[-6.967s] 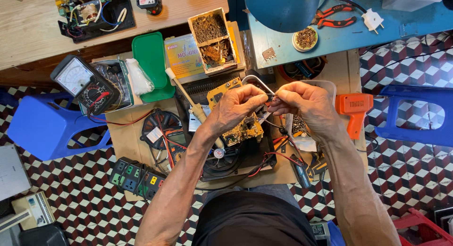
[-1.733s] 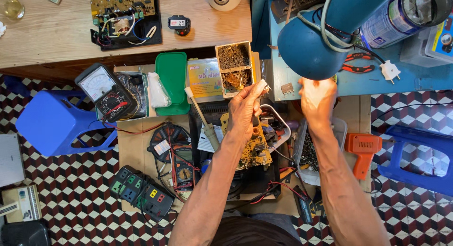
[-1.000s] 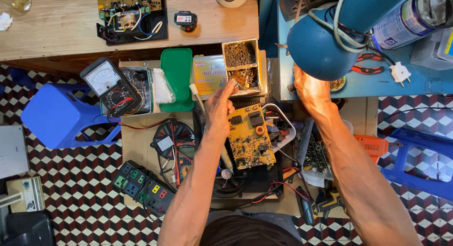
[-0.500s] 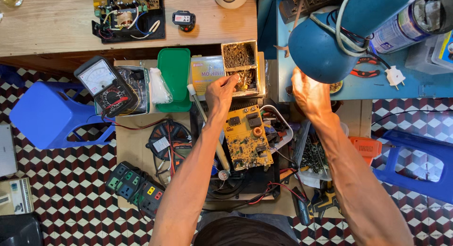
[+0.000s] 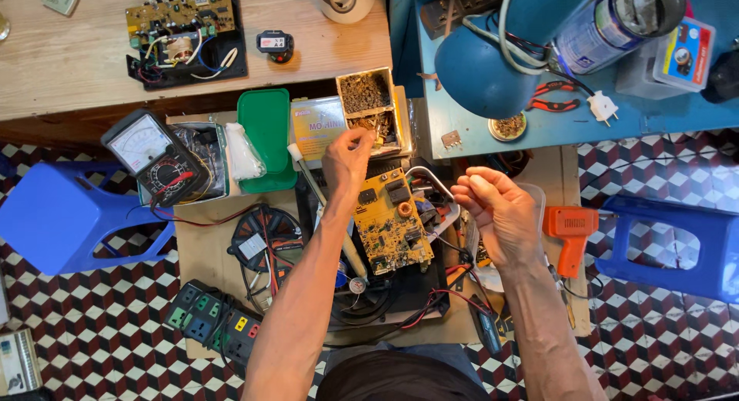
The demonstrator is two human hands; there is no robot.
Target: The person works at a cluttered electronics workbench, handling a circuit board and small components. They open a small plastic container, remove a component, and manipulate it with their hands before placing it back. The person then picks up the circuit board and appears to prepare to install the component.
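Head view looked straight down on a crowded repair spot. The left hand (image 5: pixel 346 156) was raised over the divided box (image 5: pixel 371 112) of small brownish parts, its fingertips pressed together as if pinching something tiny; what lay between them was too small to tell. The box sat at the far edge of the cardboard sheet (image 5: pixel 204 251), just beyond the work, probably so that parts could be picked without a long reach.

The right hand (image 5: pixel 496 208) hovered apart from it, fingers loosely curled and palm turned up, touching nothing that could be made out. Between and below the two hands lay the yellow circuit board (image 5: pixel 392 220), component side up, resting on a dark housing with red and black wires trailing out toward the person. It was tilted a little, likely propped that way by what was under it.

An analogue multimeter (image 5: pixel 150 155) lay to the left with its leads, near a green tray (image 5: pixel 264 135). An orange soldering gun (image 5: pixel 573 235) rested to the right. A blue lamp (image 5: pixel 493 62) hung over the blue bench (image 5: pixel 639 116), aimed toward the board, presumably to light it.
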